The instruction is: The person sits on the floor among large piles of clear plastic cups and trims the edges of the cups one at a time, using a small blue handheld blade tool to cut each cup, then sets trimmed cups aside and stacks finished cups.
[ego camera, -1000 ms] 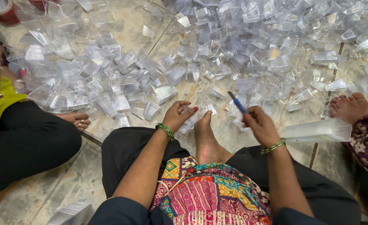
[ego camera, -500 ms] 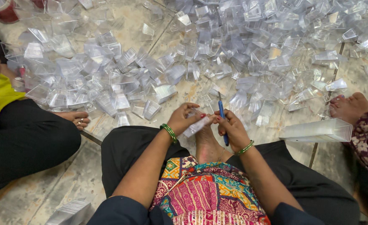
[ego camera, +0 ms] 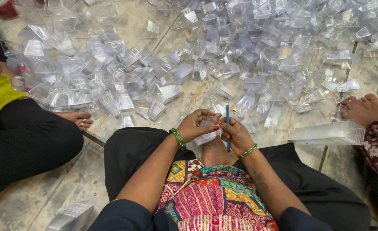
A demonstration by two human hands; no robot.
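Note:
My left hand point(ego camera: 198, 125) grips a small clear plastic cup point(ego camera: 207, 133) over my lap, its fingers curled around the rim. Touching that cup from the right, my right hand point(ego camera: 237, 135) holds a thin blue stick-like tool point(ego camera: 228, 126) upright, its tip pointing away from me. Both wrists carry green bangles. My bare foot point(ego camera: 214, 152) lies just under the hands, between my black-trousered legs.
Several clear plastic cups point(ego camera: 240, 47) lie heaped over the stone floor ahead. A long nested stack of cups point(ego camera: 328, 132) lies at the right by another person's foot point(ego camera: 362, 109). A second person in black and yellow point(ego camera: 22, 137) sits at the left. Another stack point(ego camera: 71, 216) lies near my left knee.
My right hand has come in from the right with the blue tool and now meets the left hand at the cup. The left hand has drawn slightly inward.

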